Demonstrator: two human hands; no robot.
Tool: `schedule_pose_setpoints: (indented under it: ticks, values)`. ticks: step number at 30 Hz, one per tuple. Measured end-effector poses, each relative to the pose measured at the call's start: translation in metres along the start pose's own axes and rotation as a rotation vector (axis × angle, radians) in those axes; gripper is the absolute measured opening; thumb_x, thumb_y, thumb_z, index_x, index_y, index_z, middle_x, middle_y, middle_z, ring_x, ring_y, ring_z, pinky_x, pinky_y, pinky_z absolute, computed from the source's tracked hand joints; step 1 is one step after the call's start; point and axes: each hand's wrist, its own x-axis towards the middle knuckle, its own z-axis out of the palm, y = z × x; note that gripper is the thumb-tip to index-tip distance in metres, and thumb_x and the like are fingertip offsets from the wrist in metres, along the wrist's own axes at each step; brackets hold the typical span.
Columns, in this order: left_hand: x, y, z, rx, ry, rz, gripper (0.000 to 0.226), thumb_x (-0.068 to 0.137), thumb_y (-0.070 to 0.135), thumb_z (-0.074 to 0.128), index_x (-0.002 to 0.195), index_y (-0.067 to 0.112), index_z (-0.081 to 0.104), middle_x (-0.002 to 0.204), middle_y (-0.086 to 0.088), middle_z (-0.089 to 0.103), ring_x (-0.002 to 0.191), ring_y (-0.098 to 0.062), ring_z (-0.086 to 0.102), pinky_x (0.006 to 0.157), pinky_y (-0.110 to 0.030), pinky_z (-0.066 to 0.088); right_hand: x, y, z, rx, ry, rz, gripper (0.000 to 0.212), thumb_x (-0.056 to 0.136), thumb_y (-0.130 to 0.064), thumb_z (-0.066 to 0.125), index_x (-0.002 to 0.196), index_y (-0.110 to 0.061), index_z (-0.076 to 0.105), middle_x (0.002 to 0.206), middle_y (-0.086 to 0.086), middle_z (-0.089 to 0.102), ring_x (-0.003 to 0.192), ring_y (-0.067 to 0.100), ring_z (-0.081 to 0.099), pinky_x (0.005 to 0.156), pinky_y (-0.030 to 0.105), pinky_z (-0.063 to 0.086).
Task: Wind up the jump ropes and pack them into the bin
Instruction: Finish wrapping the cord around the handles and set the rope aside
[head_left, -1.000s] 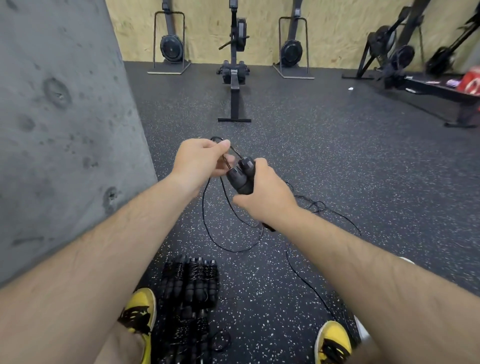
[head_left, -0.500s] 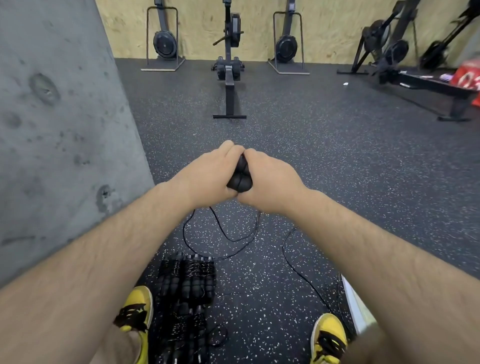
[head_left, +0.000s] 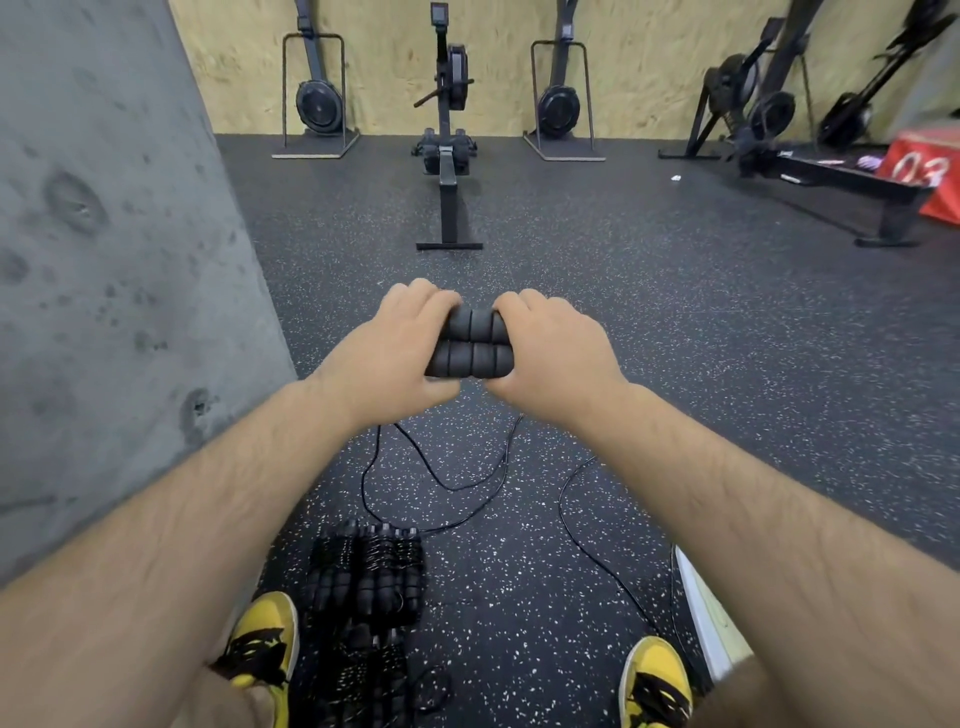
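A: What are the hands doing?
B: I'm seeing the left hand (head_left: 395, 353) and right hand (head_left: 553, 353) both gripping the two handles (head_left: 470, 348), fingers curling round the ends. The handles are lying side by side, touching, level across the view.

A: And the rope?
B: The rope (head_left: 441, 478) is hanging down from under the hands and looping loose over the floor (head_left: 675, 322), one strand trailing toward the right shoe (head_left: 657, 680).

A: Anything wound already?
B: Wound ropes (head_left: 366, 577) are lying bundled on the floor just beside the left shoe (head_left: 262, 639). A white edge (head_left: 704, 613) is showing at the right; I cannot tell whether it is the bin.

A: Background?
B: A rower (head_left: 447, 140) is standing ahead, a concrete wall (head_left: 104, 260) rising on the left.
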Motion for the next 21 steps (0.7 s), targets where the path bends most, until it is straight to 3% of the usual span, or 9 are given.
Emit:
schedule_pose_setpoints:
  ticks: [3, 6, 9, 12, 15, 18, 21]
  values:
    - [-0.002, 0.000, -0.001, 0.087, 0.012, 0.146, 0.082, 0.084, 0.056, 0.058, 0.150, 0.011, 0.039, 0.130, -0.003, 0.051, 0.112, -0.026, 0.045, 0.087, -0.047, 0.054, -0.001, 0.000, -0.001, 0.028, 0.018, -0.015, 0.045, 0.079, -0.052, 0.064, 0.108, -0.019, 0.050, 0.107, -0.002, 0.057, 0.098, 0.026, 0.058, 0.071, 0.037, 0.045]
    - [-0.004, -0.003, -0.004, 0.088, -0.023, 0.110, 0.092, 0.085, 0.077, 0.046, 0.155, 0.019, 0.032, 0.132, 0.001, 0.050, 0.114, -0.021, 0.048, 0.079, -0.046, 0.058, -0.003, 0.001, -0.004, 0.070, 0.023, -0.031, 0.047, 0.076, -0.056, 0.065, 0.104, -0.021, 0.052, 0.104, -0.004, 0.058, 0.096, 0.024, 0.058, 0.073, 0.036, 0.047]
    - [-0.006, -0.004, -0.010, 0.040, -0.038, 0.092, 0.104, 0.078, 0.089, 0.041, 0.154, 0.018, 0.033, 0.130, 0.001, 0.051, 0.116, -0.021, 0.049, 0.083, -0.043, 0.055, -0.005, 0.003, -0.007, 0.115, 0.041, -0.040, 0.048, 0.075, -0.054, 0.065, 0.109, -0.022, 0.055, 0.107, -0.005, 0.058, 0.099, 0.022, 0.057, 0.077, 0.038, 0.050]
    - [-0.006, -0.002, -0.014, -0.024, -0.022, 0.059, 0.089, 0.079, 0.088, 0.048, 0.142, 0.025, 0.045, 0.119, 0.004, 0.055, 0.110, -0.017, 0.051, 0.088, -0.045, 0.053, -0.008, 0.002, -0.011, 0.196, 0.081, -0.060, 0.051, 0.074, -0.056, 0.063, 0.112, -0.021, 0.057, 0.107, -0.005, 0.057, 0.099, 0.021, 0.055, 0.079, 0.039, 0.051]
    - [-0.007, 0.000, -0.020, -0.092, 0.030, 0.018, 0.070, 0.079, 0.082, 0.056, 0.124, 0.029, 0.053, 0.107, 0.007, 0.055, 0.100, -0.014, 0.053, 0.084, -0.042, 0.051, -0.009, 0.002, -0.017, 0.253, 0.162, -0.112, 0.049, 0.074, -0.044, 0.071, 0.114, -0.018, 0.058, 0.106, -0.004, 0.055, 0.100, 0.020, 0.050, 0.082, 0.041, 0.048]
    - [-0.008, 0.002, -0.027, -0.111, 0.092, 0.014, 0.066, 0.079, 0.078, 0.059, 0.120, 0.027, 0.055, 0.103, 0.007, 0.055, 0.097, -0.016, 0.053, 0.081, -0.038, 0.048, -0.012, 0.003, -0.023, 0.395, 0.209, -0.085, 0.073, 0.071, -0.035, 0.079, 0.134, -0.017, 0.047, 0.117, -0.002, 0.049, 0.108, 0.019, 0.047, 0.090, 0.037, 0.046]
    - [-0.008, -0.004, -0.033, -0.088, 0.133, 0.005, 0.063, 0.081, 0.074, 0.062, 0.121, 0.026, 0.055, 0.101, 0.007, 0.053, 0.095, -0.017, 0.052, 0.081, -0.038, 0.046, -0.013, 0.003, -0.022, 0.740, 0.197, 0.110, 0.109, 0.071, -0.028, 0.084, 0.154, -0.027, 0.014, 0.119, -0.004, 0.044, 0.109, 0.011, 0.051, 0.095, 0.024, 0.043]
